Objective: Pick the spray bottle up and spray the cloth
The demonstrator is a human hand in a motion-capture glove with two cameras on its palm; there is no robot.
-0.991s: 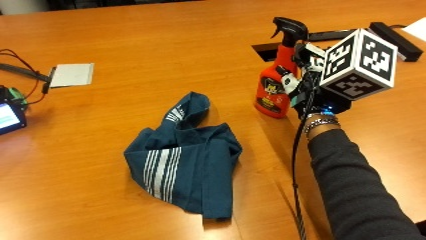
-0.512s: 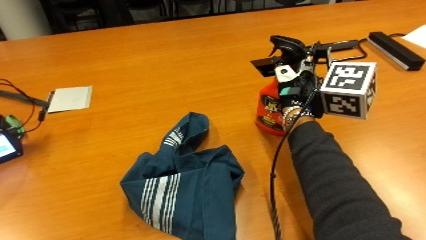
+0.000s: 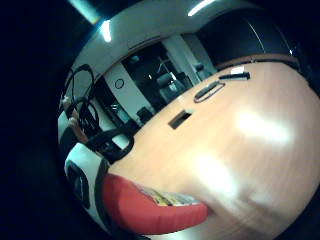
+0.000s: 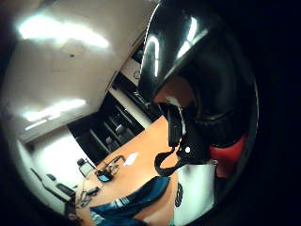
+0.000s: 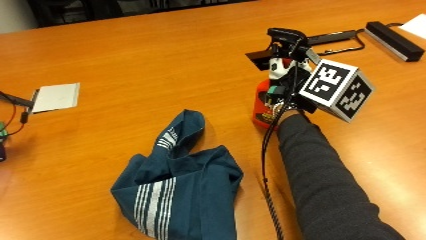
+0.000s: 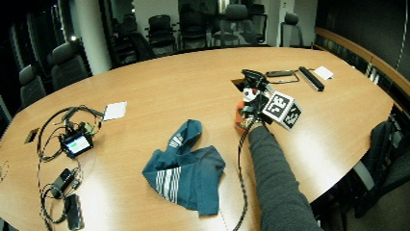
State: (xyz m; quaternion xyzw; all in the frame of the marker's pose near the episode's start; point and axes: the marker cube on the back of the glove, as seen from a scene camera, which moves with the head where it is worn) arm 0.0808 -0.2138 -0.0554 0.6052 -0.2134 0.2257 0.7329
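A red spray bottle (image 5: 267,102) with a black trigger head (image 5: 287,37) stands upright right of the table's middle. My gloved right hand (image 5: 285,94) grips it from the near right side, at the neck below the head, and is largely hidden. I cannot tell whether its base touches the wood. Both palm views show the bottle close up: its red body (image 3: 150,210) and its black head (image 4: 197,70). A crumpled dark blue cloth (image 5: 180,187) with white stripes lies on the table to the near left of the bottle, apart from it; the cloth (image 4: 127,205) also shows past the bottle.
A white card (image 5: 56,96) lies at the far left. A black bar (image 5: 393,40) and a cable lie behind the bottle, by a dark slot (image 5: 259,55) in the table. Cables and a small device (image 6: 77,143) sit at the left end. Chairs (image 6: 160,29) ring the table.
The hand has gone from beside the bottle to wrapped around its neck. The cloth has stayed put; the outside camera has shifted.
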